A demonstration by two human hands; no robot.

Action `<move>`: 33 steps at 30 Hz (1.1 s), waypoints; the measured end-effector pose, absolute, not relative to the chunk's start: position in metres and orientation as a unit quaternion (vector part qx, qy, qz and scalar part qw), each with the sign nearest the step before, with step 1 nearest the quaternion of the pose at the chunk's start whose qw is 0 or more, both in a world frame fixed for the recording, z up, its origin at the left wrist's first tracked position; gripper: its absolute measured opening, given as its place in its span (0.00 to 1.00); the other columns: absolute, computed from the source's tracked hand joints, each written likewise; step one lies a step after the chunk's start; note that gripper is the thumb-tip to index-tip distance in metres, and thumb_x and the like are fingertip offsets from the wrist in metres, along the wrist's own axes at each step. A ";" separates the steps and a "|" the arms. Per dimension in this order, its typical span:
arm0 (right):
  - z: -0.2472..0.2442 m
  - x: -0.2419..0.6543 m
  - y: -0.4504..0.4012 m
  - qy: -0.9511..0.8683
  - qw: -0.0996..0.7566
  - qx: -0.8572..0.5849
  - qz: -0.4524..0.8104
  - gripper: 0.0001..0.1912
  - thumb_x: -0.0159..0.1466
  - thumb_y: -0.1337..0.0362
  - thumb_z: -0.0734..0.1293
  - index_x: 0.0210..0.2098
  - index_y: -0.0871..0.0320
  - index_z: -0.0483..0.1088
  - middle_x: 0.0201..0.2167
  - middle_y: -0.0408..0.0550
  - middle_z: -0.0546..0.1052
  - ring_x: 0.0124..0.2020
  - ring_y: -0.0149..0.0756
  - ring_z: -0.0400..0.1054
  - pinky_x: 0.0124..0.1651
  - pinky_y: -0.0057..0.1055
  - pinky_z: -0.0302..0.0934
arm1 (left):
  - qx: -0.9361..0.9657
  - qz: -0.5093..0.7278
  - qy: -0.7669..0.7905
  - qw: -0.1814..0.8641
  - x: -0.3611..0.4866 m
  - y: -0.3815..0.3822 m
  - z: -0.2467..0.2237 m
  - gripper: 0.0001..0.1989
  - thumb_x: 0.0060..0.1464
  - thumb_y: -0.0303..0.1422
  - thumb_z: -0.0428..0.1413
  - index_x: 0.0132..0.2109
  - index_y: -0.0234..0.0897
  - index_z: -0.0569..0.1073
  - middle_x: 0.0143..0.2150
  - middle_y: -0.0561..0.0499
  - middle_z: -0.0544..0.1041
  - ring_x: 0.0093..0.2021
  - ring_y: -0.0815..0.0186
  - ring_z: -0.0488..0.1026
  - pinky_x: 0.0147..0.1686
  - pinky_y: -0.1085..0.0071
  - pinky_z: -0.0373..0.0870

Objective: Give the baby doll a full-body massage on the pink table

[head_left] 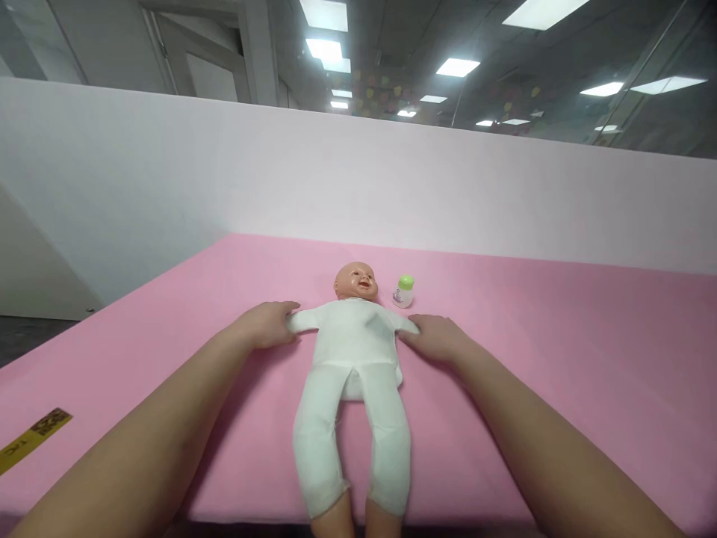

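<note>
A baby doll (pixel 356 340) in a white top and white trousers lies on its back, its head toward the far side and its feet at the near edge. Its arms stretch out sideways. My left hand (pixel 272 325) is closed around the end of the sleeve on the left of the view. On the other side, my right hand (pixel 434 336) grips the opposite sleeve end between thumb and fingers. The doll's own hands do not show. Just beyond my right hand stands a small baby bottle (pixel 403 291) with a green cap, upright beside the doll's head.
The doll lies on a pink-covered surface (pixel 560 359). A white partition (pixel 392 187) rises behind it. A yellow strip with a printed code (pixel 36 439) lies near the left front edge. Beyond the partition are ceiling lights and a door frame.
</note>
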State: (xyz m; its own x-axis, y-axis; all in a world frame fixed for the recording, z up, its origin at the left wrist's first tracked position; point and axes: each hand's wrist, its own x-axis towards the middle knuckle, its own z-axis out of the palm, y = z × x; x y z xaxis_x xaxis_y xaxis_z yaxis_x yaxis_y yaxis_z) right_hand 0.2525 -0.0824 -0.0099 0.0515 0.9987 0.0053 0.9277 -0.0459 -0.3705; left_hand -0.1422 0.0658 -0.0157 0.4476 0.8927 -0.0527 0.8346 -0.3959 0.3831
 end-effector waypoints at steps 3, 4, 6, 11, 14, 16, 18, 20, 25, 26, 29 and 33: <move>-0.002 0.283 -0.085 -0.679 0.107 -0.695 0.213 0.20 0.57 0.57 0.75 0.50 0.45 0.80 0.47 0.49 0.83 0.44 0.52 0.76 0.43 0.41 0.65 | 0.815 0.037 0.532 0.227 -0.171 0.089 -0.020 0.43 0.35 0.42 0.68 0.64 0.51 0.74 0.53 0.43 0.82 0.43 0.46 0.81 0.36 0.63 0.70; 0.000 0.292 -0.085 -0.671 0.100 -0.701 0.218 0.23 0.54 0.61 0.76 0.50 0.45 0.80 0.47 0.49 0.83 0.44 0.52 0.76 0.42 0.41 0.65 | 0.805 0.044 0.546 0.227 -0.178 0.095 -0.022 0.43 0.33 0.41 0.68 0.63 0.50 0.75 0.52 0.43 0.83 0.42 0.46 0.81 0.36 0.63 0.69; 0.003 0.308 -0.086 -0.646 0.090 -0.729 0.209 0.23 0.50 0.64 0.75 0.46 0.46 0.80 0.43 0.50 0.83 0.40 0.51 0.76 0.39 0.40 0.64 | 0.786 0.069 0.578 0.210 -0.187 0.103 -0.023 0.40 0.32 0.41 0.68 0.59 0.48 0.77 0.50 0.43 0.83 0.41 0.48 0.80 0.35 0.64 0.68; 0.004 0.323 -0.085 -0.595 0.081 -0.777 0.189 0.07 0.51 0.60 0.76 0.29 0.51 0.76 0.34 0.50 0.81 0.33 0.47 0.72 0.32 0.38 0.57 | 0.761 0.101 0.615 0.178 -0.188 0.110 -0.026 0.22 0.39 0.51 0.66 0.39 0.44 0.80 0.39 0.44 0.83 0.38 0.50 0.79 0.33 0.66 0.65; 0.004 0.323 -0.084 -0.591 0.125 -0.764 0.227 0.12 0.51 0.54 0.78 0.32 0.52 0.78 0.35 0.49 0.80 0.35 0.46 0.72 0.33 0.36 0.58 | 0.749 0.149 0.613 0.200 -0.186 0.109 -0.028 0.25 0.40 0.57 0.67 0.37 0.43 0.79 0.38 0.44 0.82 0.38 0.50 0.78 0.33 0.66 0.65; 0.002 0.324 -0.084 -0.584 0.179 -0.749 0.258 0.16 0.50 0.52 0.80 0.35 0.52 0.79 0.37 0.48 0.80 0.37 0.44 0.72 0.35 0.35 0.60 | 0.731 0.210 0.606 0.231 -0.185 0.107 -0.030 0.27 0.39 0.57 0.69 0.37 0.42 0.79 0.37 0.44 0.82 0.38 0.50 0.78 0.33 0.66 0.66; -0.004 0.327 -0.083 -0.561 0.253 -0.725 0.307 0.19 0.51 0.52 0.80 0.38 0.54 0.80 0.37 0.49 0.80 0.37 0.42 0.71 0.36 0.34 0.61 | 0.698 0.287 0.592 0.282 -0.183 0.104 -0.033 0.26 0.37 0.55 0.71 0.36 0.40 0.79 0.34 0.46 0.81 0.35 0.53 0.77 0.31 0.67 0.66; -0.014 0.332 -0.080 -0.518 0.344 -0.688 0.374 0.20 0.54 0.53 0.80 0.42 0.56 0.79 0.38 0.50 0.80 0.36 0.39 0.71 0.35 0.32 0.63 | 0.650 0.356 0.577 0.343 -0.182 0.102 -0.036 0.25 0.36 0.50 0.73 0.37 0.39 0.79 0.30 0.48 0.79 0.31 0.56 0.75 0.28 0.68 0.65; -0.043 0.349 -0.065 -0.368 0.550 -0.607 0.439 0.20 0.59 0.58 0.78 0.48 0.56 0.77 0.32 0.48 0.75 0.25 0.31 0.63 0.23 0.26 0.61 | 0.534 0.440 0.562 0.453 -0.179 0.106 -0.044 0.23 0.41 0.41 0.72 0.42 0.35 0.79 0.27 0.49 0.77 0.25 0.64 0.70 0.23 0.71 0.63; -0.047 0.352 -0.062 -0.351 0.567 -0.595 0.448 0.18 0.59 0.60 0.77 0.47 0.57 0.77 0.33 0.48 0.75 0.25 0.30 0.63 0.22 0.25 0.62 | 0.515 0.450 0.556 0.473 -0.179 0.108 -0.045 0.21 0.43 0.39 0.72 0.43 0.34 0.79 0.28 0.48 0.77 0.25 0.65 0.70 0.24 0.71 0.64; -0.051 0.359 -0.057 -0.324 0.578 -0.565 0.491 0.12 0.61 0.63 0.76 0.44 0.58 0.79 0.36 0.52 0.77 0.28 0.32 0.67 0.26 0.26 0.69 | 0.471 0.462 0.533 0.529 -0.178 0.116 -0.049 0.16 0.48 0.32 0.68 0.44 0.31 0.78 0.31 0.45 0.78 0.26 0.66 0.72 0.25 0.71 0.67; -0.052 0.364 -0.058 -0.317 0.574 -0.544 0.523 0.13 0.61 0.68 0.75 0.46 0.59 0.80 0.38 0.53 0.77 0.30 0.31 0.69 0.28 0.23 0.71 | 0.461 0.463 0.524 0.547 -0.178 0.123 -0.053 0.15 0.49 0.28 0.65 0.46 0.31 0.79 0.34 0.43 0.79 0.27 0.65 0.73 0.26 0.70 0.69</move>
